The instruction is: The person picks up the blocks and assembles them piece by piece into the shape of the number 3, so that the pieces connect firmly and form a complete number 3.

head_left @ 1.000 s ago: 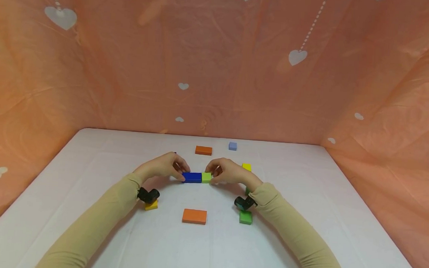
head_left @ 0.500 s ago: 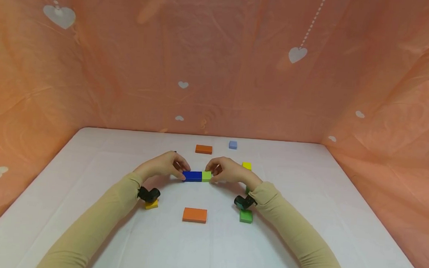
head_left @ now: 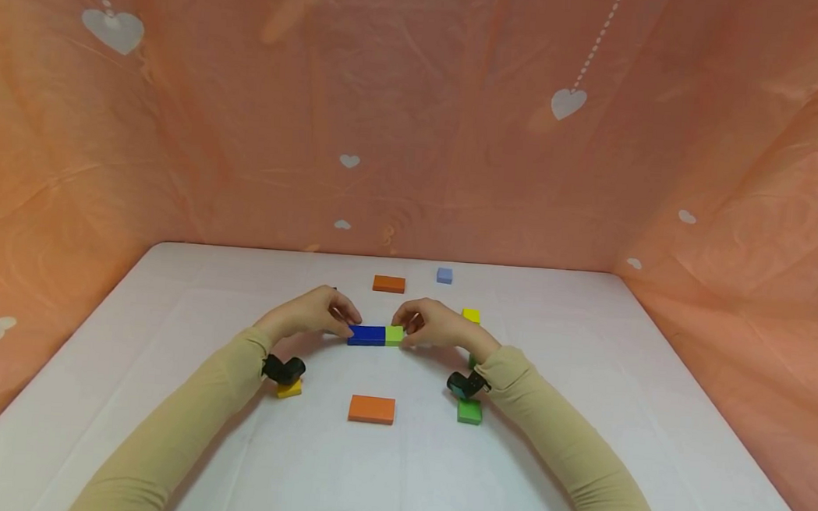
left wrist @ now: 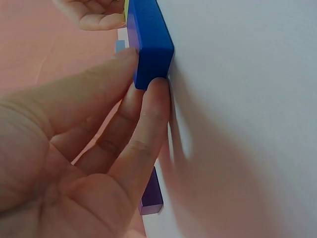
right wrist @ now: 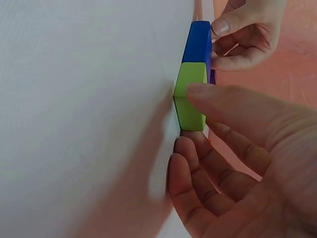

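A dark blue rectangular block [head_left: 366, 336] and a light green block [head_left: 393, 336] lie end to end on the white table, touching. At the blue block's left end is my left hand [head_left: 314, 310], its thumb on the top edge and a finger against the end face in the left wrist view. My right hand [head_left: 434, 323] holds the outer end of the light green block. In the right wrist view, that thumb rests on the green block's edge [right wrist: 190, 111], with fingertips at its end. The farther fingers are partly hidden.
Orange blocks lie behind [head_left: 389, 284] and in front [head_left: 371, 409]. A pale blue block [head_left: 444, 276] and yellow block [head_left: 471, 315] stand farther right. A green block [head_left: 470, 412] and yellow block [head_left: 289, 389] are near the wrists. A purple block [left wrist: 151, 194] shows beyond my left hand.
My left thumb has risen very slightly at the blue block's end. The right hand and both joined blocks stay in place; the head view has tilted a little.
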### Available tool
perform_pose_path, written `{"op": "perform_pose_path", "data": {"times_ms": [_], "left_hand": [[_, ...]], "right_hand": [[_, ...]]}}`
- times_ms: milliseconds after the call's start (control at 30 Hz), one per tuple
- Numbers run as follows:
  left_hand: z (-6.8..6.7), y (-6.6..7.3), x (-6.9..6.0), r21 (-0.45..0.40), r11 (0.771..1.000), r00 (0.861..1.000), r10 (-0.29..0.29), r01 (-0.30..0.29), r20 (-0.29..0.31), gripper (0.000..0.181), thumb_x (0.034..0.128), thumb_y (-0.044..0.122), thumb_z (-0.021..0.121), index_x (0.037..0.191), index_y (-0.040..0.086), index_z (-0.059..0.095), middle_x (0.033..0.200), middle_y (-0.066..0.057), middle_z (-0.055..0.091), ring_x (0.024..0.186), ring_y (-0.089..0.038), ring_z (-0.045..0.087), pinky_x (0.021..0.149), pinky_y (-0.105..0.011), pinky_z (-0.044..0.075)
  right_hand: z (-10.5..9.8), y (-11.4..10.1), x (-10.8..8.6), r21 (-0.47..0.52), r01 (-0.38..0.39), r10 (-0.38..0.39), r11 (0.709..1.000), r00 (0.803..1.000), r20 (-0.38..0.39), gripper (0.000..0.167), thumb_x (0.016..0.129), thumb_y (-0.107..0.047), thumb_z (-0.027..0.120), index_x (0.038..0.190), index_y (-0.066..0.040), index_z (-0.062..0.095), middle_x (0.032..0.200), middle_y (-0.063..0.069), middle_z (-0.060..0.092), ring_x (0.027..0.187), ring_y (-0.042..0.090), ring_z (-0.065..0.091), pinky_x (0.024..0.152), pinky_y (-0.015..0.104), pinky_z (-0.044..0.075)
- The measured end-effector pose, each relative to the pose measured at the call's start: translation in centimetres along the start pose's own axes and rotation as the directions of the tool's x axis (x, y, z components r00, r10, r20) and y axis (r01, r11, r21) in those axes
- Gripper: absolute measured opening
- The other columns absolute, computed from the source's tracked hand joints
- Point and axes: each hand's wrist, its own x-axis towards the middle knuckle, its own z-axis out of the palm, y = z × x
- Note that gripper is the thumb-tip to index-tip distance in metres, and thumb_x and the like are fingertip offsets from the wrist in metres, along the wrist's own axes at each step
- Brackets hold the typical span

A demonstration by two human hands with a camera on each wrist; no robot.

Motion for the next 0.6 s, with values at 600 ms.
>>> {"op": "perform_pose_path", "data": {"times_ms": [600], "left_hand": [[-0.05, 0.09, 0.07, -0.038, 0.998, 0.998, -0.052, 0.050, -0.033, 0.020, 0.0810, 0.004, 0.075, 0.101, 0.000, 0.071, 0.093, -0.007, 0.066, 0.084, -0.019, 0.058, 0.083, -0.032, 0.049]], "right_hand": [[-0.11, 0.48, 0.07, -0.014, 0.026, -0.026, 1.000, 1.000, -0.005, 0.034, 0.081, -0.009, 0.077, 0.112, -0.005, 0.065, 0.102, 0.001, 0.063, 0.084, 0.015, 0.057, 0.077, 0.025, 0.049]]}}
